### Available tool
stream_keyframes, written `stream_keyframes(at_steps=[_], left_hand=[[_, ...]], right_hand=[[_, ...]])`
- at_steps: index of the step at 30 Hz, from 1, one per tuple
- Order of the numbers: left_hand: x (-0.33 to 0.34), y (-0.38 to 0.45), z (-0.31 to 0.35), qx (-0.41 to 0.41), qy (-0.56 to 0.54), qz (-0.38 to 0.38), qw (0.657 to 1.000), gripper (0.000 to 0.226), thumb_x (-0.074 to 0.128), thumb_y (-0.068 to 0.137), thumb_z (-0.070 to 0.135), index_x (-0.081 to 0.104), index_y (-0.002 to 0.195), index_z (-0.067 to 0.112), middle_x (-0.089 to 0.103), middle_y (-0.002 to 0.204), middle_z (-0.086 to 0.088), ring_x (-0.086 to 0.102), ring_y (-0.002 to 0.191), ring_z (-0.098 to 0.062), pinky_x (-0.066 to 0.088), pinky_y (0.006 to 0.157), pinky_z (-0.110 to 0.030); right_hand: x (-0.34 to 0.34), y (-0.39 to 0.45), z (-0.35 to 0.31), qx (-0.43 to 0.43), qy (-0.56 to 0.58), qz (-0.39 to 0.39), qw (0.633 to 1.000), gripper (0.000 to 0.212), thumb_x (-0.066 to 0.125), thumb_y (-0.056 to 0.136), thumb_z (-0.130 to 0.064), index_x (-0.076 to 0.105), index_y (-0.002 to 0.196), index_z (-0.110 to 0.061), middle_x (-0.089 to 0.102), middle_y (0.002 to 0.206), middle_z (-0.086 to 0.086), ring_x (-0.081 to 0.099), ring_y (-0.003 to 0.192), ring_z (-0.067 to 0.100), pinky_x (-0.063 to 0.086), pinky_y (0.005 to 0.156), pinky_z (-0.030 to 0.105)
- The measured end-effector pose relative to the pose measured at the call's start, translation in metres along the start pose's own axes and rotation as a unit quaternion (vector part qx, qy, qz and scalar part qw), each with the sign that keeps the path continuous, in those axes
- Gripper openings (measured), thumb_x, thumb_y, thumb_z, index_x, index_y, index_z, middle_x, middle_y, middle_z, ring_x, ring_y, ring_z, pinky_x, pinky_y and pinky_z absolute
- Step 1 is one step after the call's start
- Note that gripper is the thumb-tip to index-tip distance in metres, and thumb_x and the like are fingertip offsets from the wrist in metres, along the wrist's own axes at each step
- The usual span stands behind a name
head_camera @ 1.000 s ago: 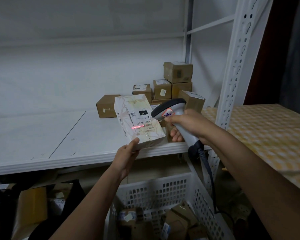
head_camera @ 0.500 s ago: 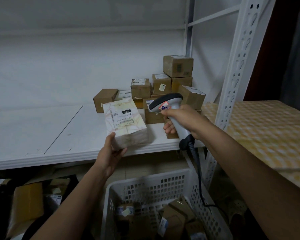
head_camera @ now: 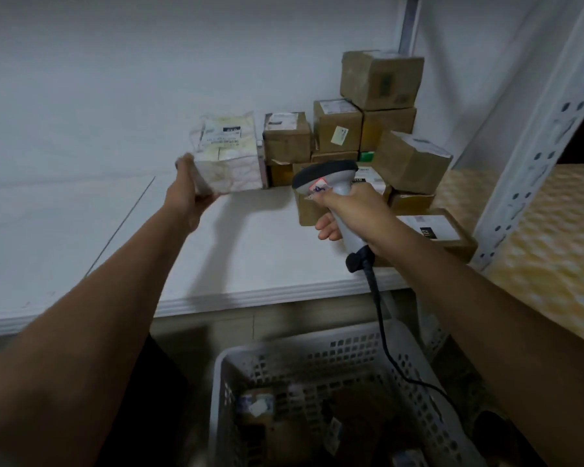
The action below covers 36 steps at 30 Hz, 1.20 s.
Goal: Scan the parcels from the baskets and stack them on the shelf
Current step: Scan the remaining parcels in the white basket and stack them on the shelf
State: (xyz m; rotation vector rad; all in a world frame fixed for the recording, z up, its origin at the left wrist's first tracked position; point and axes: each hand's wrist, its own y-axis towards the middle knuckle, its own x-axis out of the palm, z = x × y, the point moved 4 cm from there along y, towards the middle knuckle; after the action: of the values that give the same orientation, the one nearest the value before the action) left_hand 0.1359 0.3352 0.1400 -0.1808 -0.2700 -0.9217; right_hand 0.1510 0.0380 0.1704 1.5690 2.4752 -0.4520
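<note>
Parcel [head_camera: 228,153] in pale wrapping meets the pile: we see the left hand [head_camera: 186,188] pressing it down near the back of the white shelf [head_camera: 250,257], its right face just beside the leftmost brown box [head_camera: 286,138] of the stack already built in the shelf's back right corner. The fingers are blurred, but they wrap the parcel's near left edge and have not let go. Whether its base sits fully flat on the shelf we cannot tell.

The right hand [head_camera: 351,214] is clenched around the grip of the scanner [head_camera: 329,178], held above the shelf in front of the stack, its head turned left and its cord [head_camera: 381,325] trailing over the shelf's front edge toward the basket [head_camera: 317,382] on the floor. No red beam shows on any label.

We judge the stacking step to be in hand for this parcel, with the label on its top face turned upward. More parcels lie dim in the basket, so the task looks far from finished.

The next move, as we read it, calls for the left hand to open and draw back without dragging the soft wrapping, then drop to the basket for another parcel, label turned up toward the scanner.
</note>
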Motion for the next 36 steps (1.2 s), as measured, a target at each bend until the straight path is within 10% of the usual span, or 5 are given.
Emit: stream_keyframes(at_steps=[8,14,21,25,36], left_hand=[[0.024,0.102,-0.014,0.011,0.062,0.066,0.996,0.044,0.058,0.096,0.047,0.061,0.129,0.019,0.066,0.125,-0.002,0.071,0.098,-0.015,0.062,0.076,-0.034],[0.031,0.121,-0.024,0.05,0.138,0.135,0.98,0.067,0.053,0.099,0.052,0.045,0.143,0.003,0.058,0.13,-0.007,0.063,0.101,-0.016,0.056,0.065,-0.014],[0.017,0.099,-0.021,0.155,0.215,0.285,0.921,0.058,0.062,0.084,0.045,0.044,0.137,0.031,0.033,0.138,-0.005,0.055,0.113,-0.02,0.048,0.102,-0.039],[0.039,0.086,-0.021,0.148,0.24,0.225,0.933,0.063,0.059,0.093,0.053,0.036,0.148,0.032,0.035,0.147,-0.005,0.047,0.12,-0.014,0.039,0.095,-0.02],[0.049,0.113,0.003,0.027,0.192,0.084,0.977,0.059,0.058,0.096,0.038,0.04,0.144,0.009,0.06,0.114,-0.004,0.069,0.093,-0.017,0.063,0.07,-0.029]], right_hand=[[0.015,0.045,0.005,0.061,-0.03,-0.048,0.997,0.042,0.054,0.099,-0.035,0.057,0.076,0.0,0.062,0.045,0.001,0.058,0.035,0.008,0.05,0.044,0.016],[0.025,0.057,0.021,0.026,-0.028,-0.051,0.998,0.036,0.056,0.099,-0.032,0.059,0.085,0.001,0.066,0.067,0.007,0.061,0.04,0.009,0.051,0.046,0.017],[0.036,0.062,0.029,0.028,-0.01,-0.075,0.997,0.035,0.058,0.098,-0.029,0.06,0.076,-0.002,0.066,0.054,0.004,0.061,0.039,0.011,0.049,0.041,0.016],[0.036,0.058,0.029,0.003,-0.017,-0.053,0.998,0.034,0.062,0.096,-0.03,0.06,0.072,-0.005,0.067,0.056,0.003,0.064,0.044,0.014,0.051,0.046,0.019],[0.022,0.051,0.022,0.021,-0.006,-0.047,0.999,0.041,0.058,0.099,-0.029,0.062,0.109,0.01,0.064,0.069,0.008,0.062,0.049,0.014,0.051,0.048,0.019]])
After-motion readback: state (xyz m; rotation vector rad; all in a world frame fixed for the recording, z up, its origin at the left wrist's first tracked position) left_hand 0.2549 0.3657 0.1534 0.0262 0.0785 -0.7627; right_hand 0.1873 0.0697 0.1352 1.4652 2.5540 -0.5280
